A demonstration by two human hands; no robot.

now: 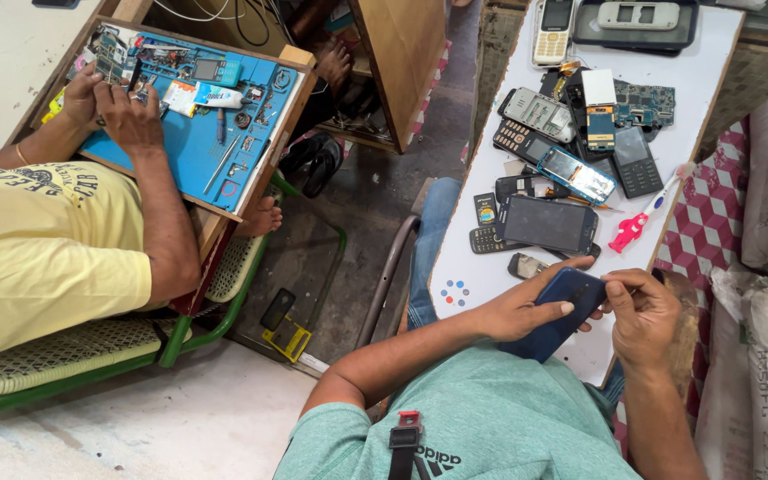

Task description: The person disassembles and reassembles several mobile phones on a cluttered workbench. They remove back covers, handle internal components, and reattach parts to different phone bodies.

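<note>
Dark blue phone, lower centre of the frame, lies cradled in the left hand, braced over the white table, while right hand fingertips pinch its upper edge.

A dark blue phone with a smooth, rounded back lies tilted over the near edge of the white tabletop, back side up, its lower end hanging past that edge, held between both hands.
</note>
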